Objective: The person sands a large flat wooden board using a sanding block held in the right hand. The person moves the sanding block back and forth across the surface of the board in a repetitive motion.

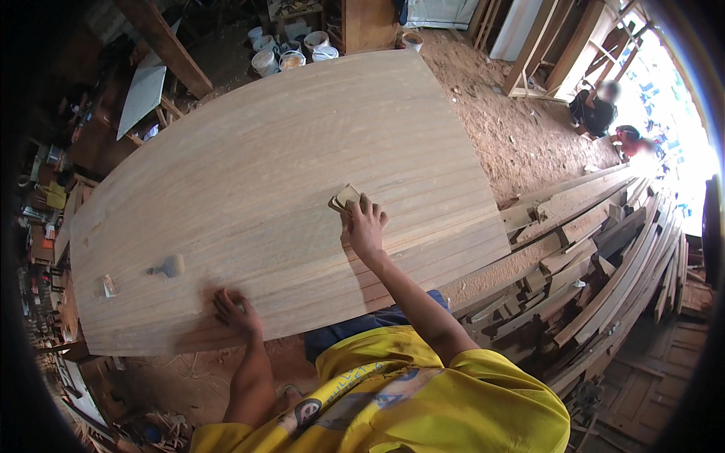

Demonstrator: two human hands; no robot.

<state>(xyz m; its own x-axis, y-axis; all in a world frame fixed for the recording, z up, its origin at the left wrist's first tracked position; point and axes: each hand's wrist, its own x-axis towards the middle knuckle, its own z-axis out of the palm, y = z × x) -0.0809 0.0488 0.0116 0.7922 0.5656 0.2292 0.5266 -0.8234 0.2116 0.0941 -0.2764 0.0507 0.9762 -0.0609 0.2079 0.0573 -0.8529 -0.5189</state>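
A large pale wooden panel (pixel 302 151) with long straight grain lies flat in front of me. My right hand (pixel 366 226) is closed on a folded piece of sandpaper (pixel 347 197) over the panel's right-middle part. The sandpaper's pale folded edges stick out past my fingertips. Close to the panel's near edge, my left hand (pixel 239 314) rests on the wood, fingers apart and holding nothing. Left of it lies a small greyish object with a narrow dark end (pixel 168 266), perhaps a putty knife. Farther left is a small white-and-brown scrap (pixel 109 285).
Several white buckets (pixel 293 60) stand beyond the far edge. Stacked planks and offcuts (pixel 581 260) crowd the right side. Two people (pixel 593 109) crouch near the bright opening at the far right. A wooden beam (pixel 162 45) slants down at the far left.
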